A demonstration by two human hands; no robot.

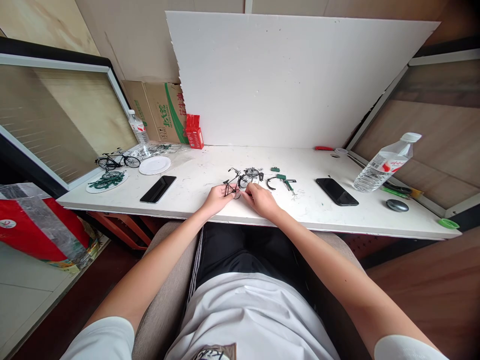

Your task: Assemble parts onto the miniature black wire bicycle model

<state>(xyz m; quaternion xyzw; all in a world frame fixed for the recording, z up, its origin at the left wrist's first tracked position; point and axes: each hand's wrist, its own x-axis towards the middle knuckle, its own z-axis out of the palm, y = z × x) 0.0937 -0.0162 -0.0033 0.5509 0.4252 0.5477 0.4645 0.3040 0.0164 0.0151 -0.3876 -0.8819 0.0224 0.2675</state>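
Head view: left hand (217, 201) grasps black frame (230, 188) low over front of desk (195, 187). Right hand (261, 200) just beside it, fingertips drawn together; cannot tell what they grasp. Just beyond, wheel (245, 180); to right, green piece (280, 176). Farther out, left phone (158, 189), right phone (337, 191). Far left, bike (111, 161) near white disc (154, 165); far right, tilted-looking bottle (386, 165).

Red carton (194, 135) beside cardboard box (154, 107); water bottle (386, 164) (white-capped) right of phone (336, 191).
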